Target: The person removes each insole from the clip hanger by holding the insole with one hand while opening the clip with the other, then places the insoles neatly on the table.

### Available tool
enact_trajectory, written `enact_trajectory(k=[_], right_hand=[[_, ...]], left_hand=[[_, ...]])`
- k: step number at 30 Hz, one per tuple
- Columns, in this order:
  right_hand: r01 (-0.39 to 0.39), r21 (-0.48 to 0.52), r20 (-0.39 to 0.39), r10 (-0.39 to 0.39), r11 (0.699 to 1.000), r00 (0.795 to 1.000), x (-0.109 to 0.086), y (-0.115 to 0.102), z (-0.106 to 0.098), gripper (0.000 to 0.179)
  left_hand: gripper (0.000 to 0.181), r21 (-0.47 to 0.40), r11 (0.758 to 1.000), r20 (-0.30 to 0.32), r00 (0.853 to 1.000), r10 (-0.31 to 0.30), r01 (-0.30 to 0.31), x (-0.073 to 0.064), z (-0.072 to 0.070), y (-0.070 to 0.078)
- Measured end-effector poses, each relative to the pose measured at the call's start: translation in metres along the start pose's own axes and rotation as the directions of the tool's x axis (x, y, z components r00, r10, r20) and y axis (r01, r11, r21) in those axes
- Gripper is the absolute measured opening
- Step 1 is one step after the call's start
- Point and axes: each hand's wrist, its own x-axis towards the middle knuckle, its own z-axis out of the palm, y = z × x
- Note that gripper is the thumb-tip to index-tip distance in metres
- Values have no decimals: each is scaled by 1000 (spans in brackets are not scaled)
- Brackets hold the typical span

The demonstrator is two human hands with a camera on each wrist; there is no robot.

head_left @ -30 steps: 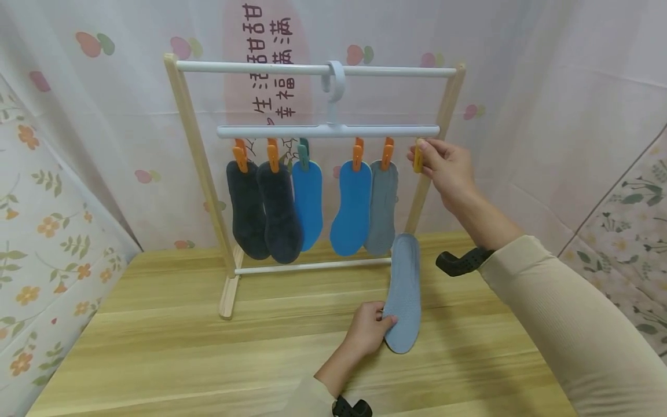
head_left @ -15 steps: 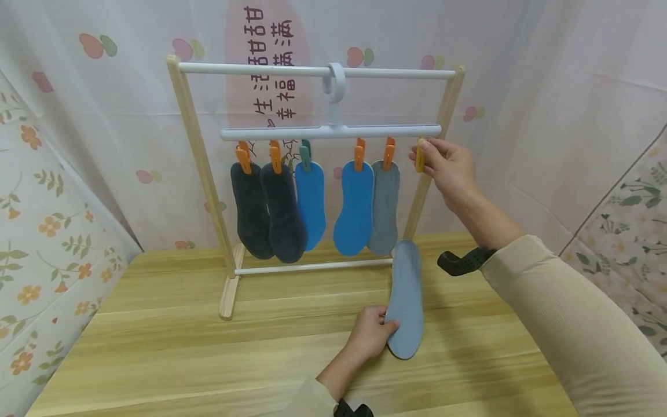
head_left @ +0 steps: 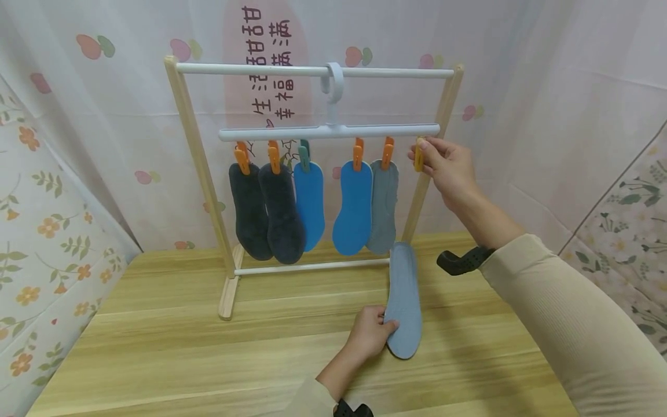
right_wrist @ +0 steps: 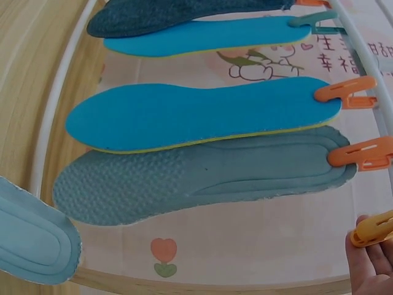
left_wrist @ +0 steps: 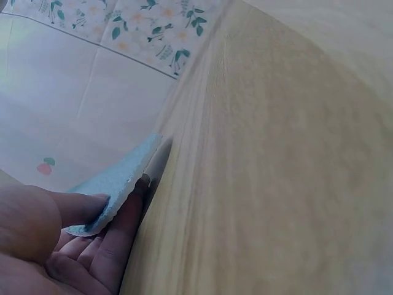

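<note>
My left hand [head_left: 366,335] pinches the edge of a grey insole [head_left: 403,289] near its wide lower end, thumb on top and fingers beneath. In the left wrist view the insole [left_wrist: 116,178] is held tilted, low over the tabletop. Under the right end of the white hanger bar [head_left: 292,134], my right hand [head_left: 449,167] pinches a yellow clothespin [head_left: 419,157] between thumb and fingers. Left of it, orange clothespins [head_left: 388,153] and a green one [head_left: 304,155] hold several hanging insoles: dark grey [head_left: 283,214], blue [head_left: 353,208] and another grey one [head_left: 383,211].
A wooden-sided rack [head_left: 195,150] stands on the wood-grain table [head_left: 182,353], the hanger hooked over its white top rod [head_left: 250,69]. A lower rod [head_left: 312,267] joins its feet. Patterned curtains [head_left: 521,104] close off the back and both sides.
My left hand has lowered slightly, bringing the grey insole a little down toward the table. The right hand stays at the yellow clothespin.
</note>
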Motion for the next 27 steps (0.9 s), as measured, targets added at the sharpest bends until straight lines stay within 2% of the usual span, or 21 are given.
enact_trajectory(k=[18,27], right_hand=[[-18,-36,7,18,999,1000,0,-3,0,55],[-15,-73,2,15,997,1000,0,-3,-1,55]], left_hand=[[17,-18,999,-4,999,-34,33,-3,-3,0],[16,-64,996,-5,998,-69,69,-3,-2,1]])
